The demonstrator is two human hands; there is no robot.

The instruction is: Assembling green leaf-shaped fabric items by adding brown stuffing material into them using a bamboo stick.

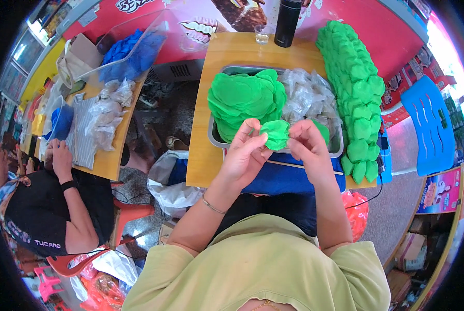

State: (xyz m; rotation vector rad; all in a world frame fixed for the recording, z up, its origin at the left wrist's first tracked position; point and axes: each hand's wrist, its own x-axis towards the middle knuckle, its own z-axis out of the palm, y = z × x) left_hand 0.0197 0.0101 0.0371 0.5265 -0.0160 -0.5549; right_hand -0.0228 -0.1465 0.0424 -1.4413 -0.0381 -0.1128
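A small gathered green fabric piece point(276, 136), ruffled and cup-like, is held up over the near edge of a metal tray point(338, 147). My left hand point(246, 151) pinches it from the left between thumb and fingers. At its right edge, the fingertips of my right hand point(310, 145) are pinched together on the same piece. Behind my hands, a tall pile of flat green fabric pieces point(245, 98) fills the tray's left side. Crumpled clear plastic bags point(307, 98) fill the right side, with another bit of green fabric point(321, 130) partly hidden behind my right hand.
A long row of puffed green fabric pieces point(354, 88) lines the right of the wooden table point(197, 166). At the back stand a black bottle point(287, 23) and a small clear cup point(261, 36). To the left, another person point(55, 207) works beside a blue-filled bin point(131, 49).
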